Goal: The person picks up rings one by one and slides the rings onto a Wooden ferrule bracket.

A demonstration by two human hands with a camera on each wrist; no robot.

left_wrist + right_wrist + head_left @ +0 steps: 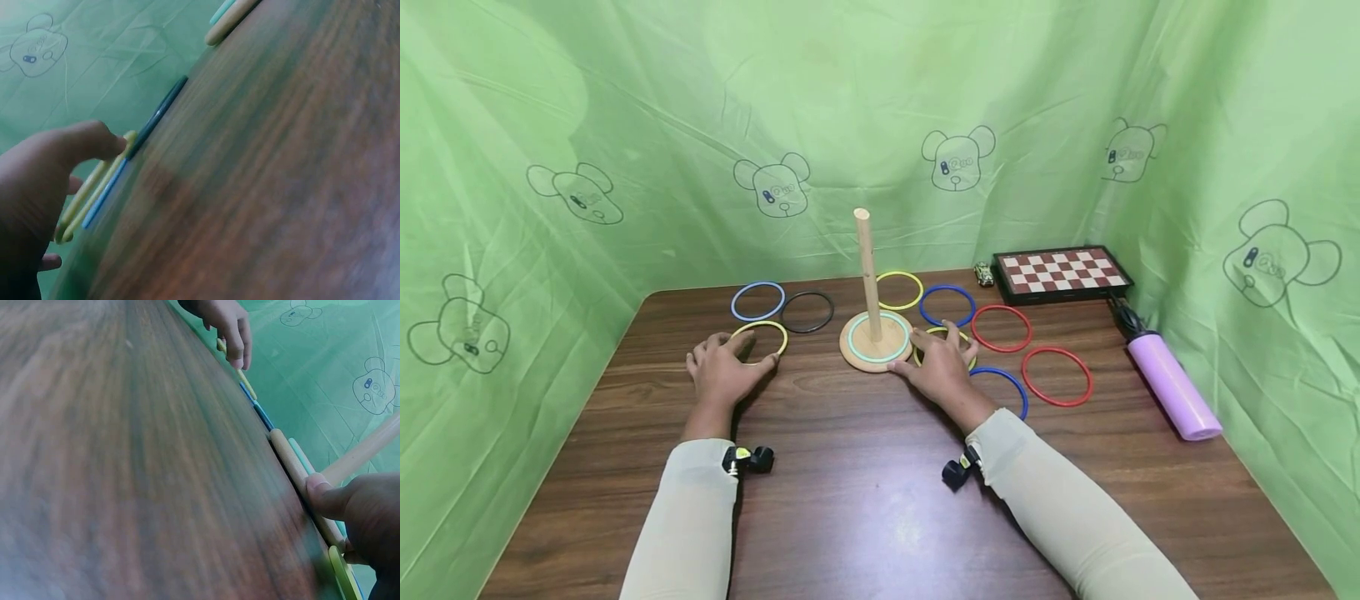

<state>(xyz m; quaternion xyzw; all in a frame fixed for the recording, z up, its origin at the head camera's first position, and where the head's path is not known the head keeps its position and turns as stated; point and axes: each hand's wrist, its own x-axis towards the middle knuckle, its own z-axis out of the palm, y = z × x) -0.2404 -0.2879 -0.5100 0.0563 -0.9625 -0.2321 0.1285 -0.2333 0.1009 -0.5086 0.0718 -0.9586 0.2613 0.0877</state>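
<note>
My left hand (724, 368) pinches a yellow ring (786, 335) between thumb and fingers. In the left wrist view the thumb presses on this yellow ring (94, 190), which is slightly tilted. A wooden peg stand (869, 275) with a round base is upright in the middle, a light turquoise ring (852, 350) lying around its peg. With thumb and forefinger my right hand (943, 371) grips the base's right edge. Beneath that hand lies a yellow-green ring (972, 362), partly hidden. A light blue ring (733, 303) and a black ring (808, 331) lie beyond the left hand.
Blue rings (947, 287), red rings (1002, 307) and another yellow ring (901, 274) lie right of and behind the stand. A checkered board (1063, 271), a small toy car (983, 274) and a purple hand pump (1172, 387) are at the right. Green cloth (865, 108) encloses the table.
</note>
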